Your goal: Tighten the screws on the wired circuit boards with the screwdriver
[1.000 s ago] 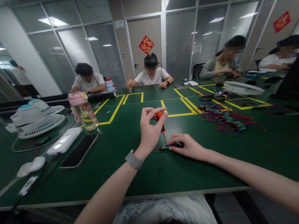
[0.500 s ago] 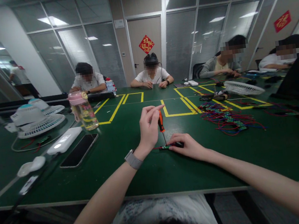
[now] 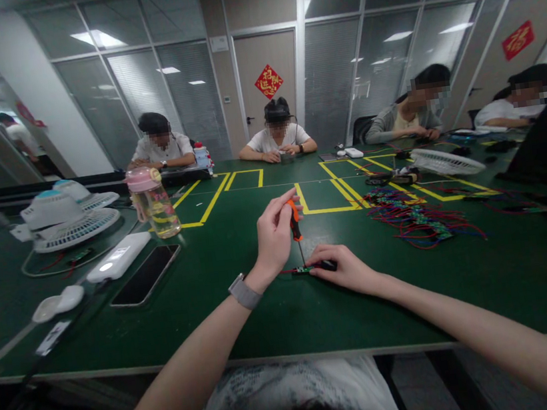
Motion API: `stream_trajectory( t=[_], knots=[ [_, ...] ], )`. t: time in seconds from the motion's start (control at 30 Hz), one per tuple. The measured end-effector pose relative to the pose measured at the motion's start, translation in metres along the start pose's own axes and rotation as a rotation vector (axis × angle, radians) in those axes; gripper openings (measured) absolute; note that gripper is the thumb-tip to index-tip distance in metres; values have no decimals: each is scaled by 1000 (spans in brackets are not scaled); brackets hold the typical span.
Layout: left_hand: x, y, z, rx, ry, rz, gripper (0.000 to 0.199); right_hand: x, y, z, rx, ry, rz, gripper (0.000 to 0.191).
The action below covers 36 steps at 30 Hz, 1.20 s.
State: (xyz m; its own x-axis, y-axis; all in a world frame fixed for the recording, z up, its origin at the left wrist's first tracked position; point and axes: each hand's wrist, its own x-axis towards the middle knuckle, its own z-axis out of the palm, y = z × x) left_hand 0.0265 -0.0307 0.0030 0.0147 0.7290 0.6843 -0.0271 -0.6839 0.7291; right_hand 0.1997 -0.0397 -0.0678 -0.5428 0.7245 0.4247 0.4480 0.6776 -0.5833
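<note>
In the head view, my left hand [image 3: 274, 230] is closed around the handle of an orange and black screwdriver [image 3: 297, 230]. The screwdriver stands nearly upright, its thin shaft reaching down to a small green circuit board [image 3: 301, 270] on the table. A red wire runs from the board's left side. With fingertips at the board's right end, my right hand [image 3: 345, 267] presses it against the table. A small black part [image 3: 330, 265] shows beside those fingers; whether it is joined to the board is hidden.
On the green table [image 3: 250, 332], a phone [image 3: 146, 276], a white power bank-like box [image 3: 119, 257] and a bottle [image 3: 155, 204] stand left. White fans [image 3: 74, 224] lie farther left. Wired circuit boards [image 3: 418, 213] pile up at right. Several people sit across the table.
My left hand's fingers have shifted around the screwdriver handle, while its tip stays at the board. My right hand keeps its place. At far left, a person in the background has moved.
</note>
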Motion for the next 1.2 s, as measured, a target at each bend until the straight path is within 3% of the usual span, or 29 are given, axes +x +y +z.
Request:
stream_trajectory(
  t=[0.07, 0.27, 0.47, 0.67, 0.9, 1.07, 1.2],
  knots=[
    [0, -1, 1, -29, -10, -21, 29, 0, 1, 0, -6, 0, -2, 14],
    [-1, 1, -1, 174, 55, 100, 20, 0, -1, 0, -3, 1, 0, 14],
    [-2, -1, 1, -38, -52, 12, 29, 0, 0, 0, -3, -2, 2, 14],
    [-2, 2, 1, 136, -10, 103, 20, 0, 0, 0, -10, -7, 6, 15],
    [-2, -2, 2, -48, -95, -9, 32, 1, -1, -1, -5, -2, 23, 14],
    [-2, -1, 1, 181, -24, 88, 22, 1, 0, 0, 2, -3, 18, 14],
    [-1, -1, 1, 105, -60, 62, 26, 1, 0, 0, -2, -8, 24, 14]
  ],
)
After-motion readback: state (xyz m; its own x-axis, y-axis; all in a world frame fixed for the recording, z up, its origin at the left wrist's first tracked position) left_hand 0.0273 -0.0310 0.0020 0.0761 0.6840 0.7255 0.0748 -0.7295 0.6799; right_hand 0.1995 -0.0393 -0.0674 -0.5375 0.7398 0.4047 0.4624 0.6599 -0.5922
